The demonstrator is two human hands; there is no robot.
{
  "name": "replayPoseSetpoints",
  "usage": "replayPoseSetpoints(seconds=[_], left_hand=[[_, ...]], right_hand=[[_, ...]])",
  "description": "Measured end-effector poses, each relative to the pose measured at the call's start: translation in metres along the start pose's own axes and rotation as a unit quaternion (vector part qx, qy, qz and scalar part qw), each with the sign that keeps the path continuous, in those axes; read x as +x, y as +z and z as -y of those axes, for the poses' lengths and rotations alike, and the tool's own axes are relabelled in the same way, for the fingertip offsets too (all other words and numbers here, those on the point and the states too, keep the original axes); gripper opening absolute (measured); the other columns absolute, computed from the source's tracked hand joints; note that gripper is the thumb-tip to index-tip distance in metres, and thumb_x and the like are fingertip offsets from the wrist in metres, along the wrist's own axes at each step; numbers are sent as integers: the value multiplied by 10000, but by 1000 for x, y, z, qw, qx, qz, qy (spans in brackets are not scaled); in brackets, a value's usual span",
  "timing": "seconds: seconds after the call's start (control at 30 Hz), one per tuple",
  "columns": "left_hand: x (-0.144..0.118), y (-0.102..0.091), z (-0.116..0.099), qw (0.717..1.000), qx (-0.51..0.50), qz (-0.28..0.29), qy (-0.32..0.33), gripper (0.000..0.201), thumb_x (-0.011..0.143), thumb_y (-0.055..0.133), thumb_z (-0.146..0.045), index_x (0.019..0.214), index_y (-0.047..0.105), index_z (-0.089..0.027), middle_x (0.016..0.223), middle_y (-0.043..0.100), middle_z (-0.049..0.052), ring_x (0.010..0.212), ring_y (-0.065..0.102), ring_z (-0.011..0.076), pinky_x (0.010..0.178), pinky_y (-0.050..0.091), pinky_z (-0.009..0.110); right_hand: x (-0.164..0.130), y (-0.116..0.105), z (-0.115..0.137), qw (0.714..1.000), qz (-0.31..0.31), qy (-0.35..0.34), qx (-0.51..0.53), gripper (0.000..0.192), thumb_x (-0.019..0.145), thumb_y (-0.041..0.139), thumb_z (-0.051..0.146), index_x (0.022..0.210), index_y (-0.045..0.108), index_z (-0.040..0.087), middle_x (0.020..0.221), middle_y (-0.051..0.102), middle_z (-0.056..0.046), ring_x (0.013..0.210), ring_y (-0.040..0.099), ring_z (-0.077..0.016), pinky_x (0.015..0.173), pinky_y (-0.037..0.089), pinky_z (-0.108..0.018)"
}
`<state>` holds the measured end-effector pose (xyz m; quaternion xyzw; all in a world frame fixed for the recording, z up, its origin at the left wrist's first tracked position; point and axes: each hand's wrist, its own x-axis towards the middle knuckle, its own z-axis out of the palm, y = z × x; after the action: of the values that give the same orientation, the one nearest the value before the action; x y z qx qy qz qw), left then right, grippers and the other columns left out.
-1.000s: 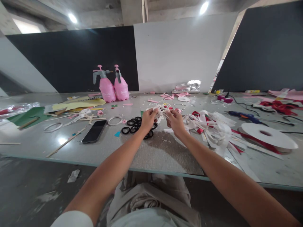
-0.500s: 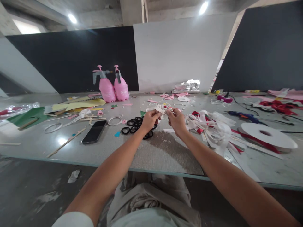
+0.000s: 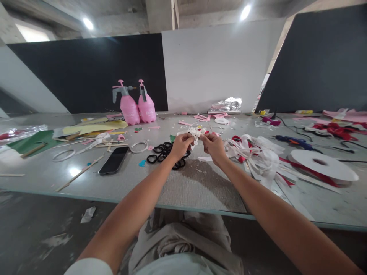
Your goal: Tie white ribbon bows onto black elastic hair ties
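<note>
- Two closed grips: left hand (image 3: 182,146) and right hand (image 3: 212,147) pinch bunched white ribbon (image 3: 196,133), centre frame.
- Half a second ago it stretched flatter; gathering seems under way.
- Black rings (image 3: 164,149) lie left of centre, tangled ribbons (image 3: 268,162) right of centre, on the tabletop (image 3: 189,193).

At the centre of the frame, the bunched ribbon (image 3: 196,132) is showing white. Just lower left, the small rings (image 3: 168,147) are showing plain black. Left of centre, two spray bottles (image 3: 130,110) are standing out pink, carrying pale lettering. At mid-left, paper sheets are displaying yellow (image 3: 94,128) and green (image 3: 31,145). At right, the ribbon heap (image 3: 265,158) is mixing white with red, while the flat spool (image 3: 304,160) is showing white.
</note>
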<state>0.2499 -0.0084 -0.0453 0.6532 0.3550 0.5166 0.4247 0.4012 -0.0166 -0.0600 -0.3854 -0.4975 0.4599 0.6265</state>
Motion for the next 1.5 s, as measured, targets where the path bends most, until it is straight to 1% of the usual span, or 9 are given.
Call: replayPoseSetpoints(seconds=[0.3,0.47,0.57,0.83,1.07,1.17,1.3,1.4,1.5], left_hand=[[1,0,6,999,10,33,10,226,770,607,-373,698,571,-162,595,547,-17,464,478,78,473,384,217],[-2,-1,4,995,59,-37,72,196,798,614,-373,830,570,-184,720,570,-8,572,511,90,543,419,205],[-5,0,2,990,85,-44,106,204,829,591,-387,862,594,-185,778,586,3,592,514,91,566,422,207],[-7,2,1,992,81,-16,100,374,852,567,-419,1157,617,-208,921,655,44,654,572,114,616,460,221],[-8,5,7,991,94,17,95,497,846,587,-447,1279,589,-203,1168,656,126,936,637,218,763,509,301],[-9,4,6,985,106,46,126,504,866,574,-428,1328,549,-229,1255,625,123,1127,591,246,900,485,338],[-8,3,4,976,132,80,155,500,897,534,-420,1352,521,-213,1406,519,124,1319,461,244,1098,338,372],[-9,3,2,975,134,96,146,516,901,521,-439,1363,511,-210,1455,468,122,1365,407,248,1129,291,378],[-12,4,-1,977,123,113,129,530,901,505,-469,1373,504,-228,1387,533,108,1345,422,253,1087,340,374]], right_hand=[[-1,0,-1,999,25,4,23,369,708,704,504,694,486,206,466,356,99,357,261,-38,337,205,-182],[0,0,-1,999,13,-7,28,382,709,715,485,653,467,199,458,369,91,350,270,-32,333,209,-184],[-1,0,2,999,11,-17,35,372,709,717,488,679,489,195,453,357,97,349,264,-31,333,212,-182],[-6,5,8,999,23,-24,26,361,698,719,493,707,502,204,451,334,109,358,242,-37,335,201,-187],[-6,4,9,999,33,-13,30,381,682,725,496,661,481,205,452,347,101,364,256,-37,352,207,-192],[-5,2,8,998,35,-21,37,333,711,691,476,695,496,207,457,345,101,371,258,-43,357,213,-193],[-3,0,8,999,34,-29,26,285,737,653,447,714,490,215,461,336,100,373,266,-49,357,209,-190],[-2,-2,9,998,36,-53,-20,266,756,635,431,705,495,211,467,348,93,371,276,-49,359,215,-192],[1,-6,8,992,44,-84,-82,260,768,618,404,662,487,205,465,362,82,376,303,-54,366,227,-198]])
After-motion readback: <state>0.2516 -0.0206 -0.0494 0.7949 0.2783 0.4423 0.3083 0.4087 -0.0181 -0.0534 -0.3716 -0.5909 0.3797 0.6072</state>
